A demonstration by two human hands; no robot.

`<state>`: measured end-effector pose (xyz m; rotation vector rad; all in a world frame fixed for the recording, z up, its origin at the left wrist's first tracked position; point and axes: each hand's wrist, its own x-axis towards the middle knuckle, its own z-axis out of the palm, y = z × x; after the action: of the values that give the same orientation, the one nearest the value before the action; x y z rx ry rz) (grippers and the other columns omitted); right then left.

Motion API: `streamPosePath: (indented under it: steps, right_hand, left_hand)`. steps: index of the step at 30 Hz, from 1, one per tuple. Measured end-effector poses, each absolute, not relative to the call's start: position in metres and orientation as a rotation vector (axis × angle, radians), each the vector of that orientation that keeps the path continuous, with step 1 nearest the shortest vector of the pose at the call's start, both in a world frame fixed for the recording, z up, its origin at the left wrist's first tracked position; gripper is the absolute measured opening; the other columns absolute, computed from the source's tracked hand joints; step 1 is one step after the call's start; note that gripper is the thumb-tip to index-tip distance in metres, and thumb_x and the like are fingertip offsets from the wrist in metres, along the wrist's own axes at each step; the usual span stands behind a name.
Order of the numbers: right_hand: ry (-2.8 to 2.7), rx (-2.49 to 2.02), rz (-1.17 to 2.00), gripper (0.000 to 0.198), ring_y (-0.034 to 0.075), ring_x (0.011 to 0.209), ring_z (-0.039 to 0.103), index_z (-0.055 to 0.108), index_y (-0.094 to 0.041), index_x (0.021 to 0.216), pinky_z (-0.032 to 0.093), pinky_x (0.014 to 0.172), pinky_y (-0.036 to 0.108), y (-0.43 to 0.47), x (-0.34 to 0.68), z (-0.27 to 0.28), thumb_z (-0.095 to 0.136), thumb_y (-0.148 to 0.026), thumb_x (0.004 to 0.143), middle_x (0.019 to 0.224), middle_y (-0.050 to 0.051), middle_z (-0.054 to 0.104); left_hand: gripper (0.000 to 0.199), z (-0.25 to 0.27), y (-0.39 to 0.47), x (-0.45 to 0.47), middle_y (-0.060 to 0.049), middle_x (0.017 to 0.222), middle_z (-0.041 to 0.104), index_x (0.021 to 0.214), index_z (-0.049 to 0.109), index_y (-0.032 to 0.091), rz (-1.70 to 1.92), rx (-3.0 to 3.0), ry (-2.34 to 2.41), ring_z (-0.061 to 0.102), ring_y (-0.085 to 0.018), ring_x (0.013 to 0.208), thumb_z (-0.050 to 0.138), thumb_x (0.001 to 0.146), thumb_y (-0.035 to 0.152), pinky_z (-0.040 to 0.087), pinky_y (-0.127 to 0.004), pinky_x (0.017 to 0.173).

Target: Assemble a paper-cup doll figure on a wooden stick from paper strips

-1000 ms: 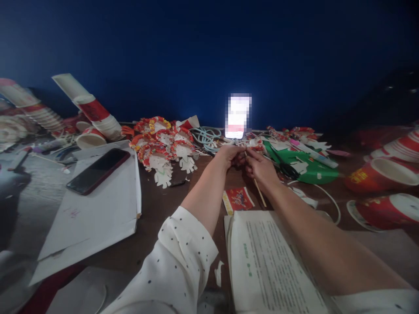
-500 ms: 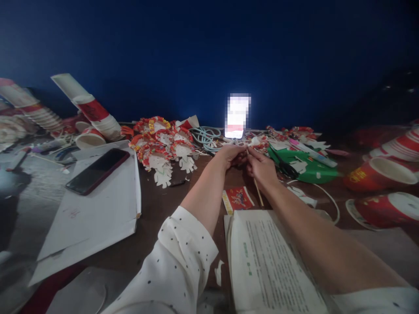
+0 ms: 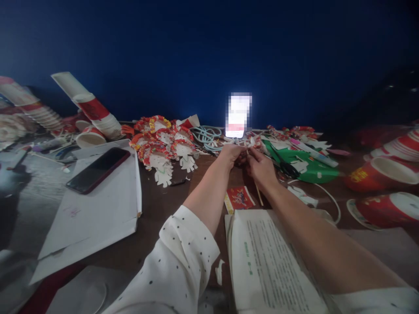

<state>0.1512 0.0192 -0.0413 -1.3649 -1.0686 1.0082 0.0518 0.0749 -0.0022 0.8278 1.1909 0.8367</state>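
A printed book (image 3: 266,261) lay nearest the person, a red packet (image 3: 241,198) just beyond it. A thin stick (image 3: 259,196) ran away from near the book's far edge, its far end pinched in the right hand (image 3: 262,169). The left hand (image 3: 233,153) curled close by, its grip too hidden to tell. A lit phone (image 3: 235,131) stood well beyond the book.

No lettering is legible on the booklet (image 3: 271,261) or cup (image 3: 376,175)
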Motion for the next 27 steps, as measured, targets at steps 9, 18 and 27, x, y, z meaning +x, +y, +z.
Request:
streamPosePath:
  steps: [9,18,27]
  right_hand:
    - [-0.901,-1.361,1.119,0.066,0.009,0.045,0.043,0.06,-0.018,0.139,0.029,0.041,0.022,0.014,0.145,-0.027,0.069,-0.032,0.076,0.066,-0.002,0.063]
    - [-0.846,-1.271,1.218,0.065,0.007,0.047,0.042,0.063,-0.019,0.134,0.025,0.04,0.019,0.014,0.144,-0.024,0.073,-0.029,0.07,0.068,-0.003,0.062]
    - [-0.832,-1.277,1.238,0.068,0.007,0.047,0.042,0.063,-0.021,0.135,0.025,0.041,0.018,0.015,0.146,-0.023,0.075,-0.032,0.069,0.061,-0.006,0.056]
  left_hand:
    - [0.014,-0.003,0.075,0.051,0.004,0.055,0.042,0.077,0.06,0.014,0.849,0.825,1.165,0.038,-0.005,0.047,0.064,0.09,0.015,0.04,-0.02,0.052]
    - [0.023,-0.011,0.079,0.052,0.004,0.058,0.047,0.07,0.054,0.017,0.835,0.865,1.189,0.041,-0.004,0.045,0.068,0.088,0.019,0.036,-0.018,0.048]
    - [0.022,-0.013,0.081,0.05,0.005,0.055,0.044,0.071,0.055,0.017,0.806,0.881,1.165,0.041,-0.004,0.044,0.07,0.087,0.023,0.038,-0.015,0.047]
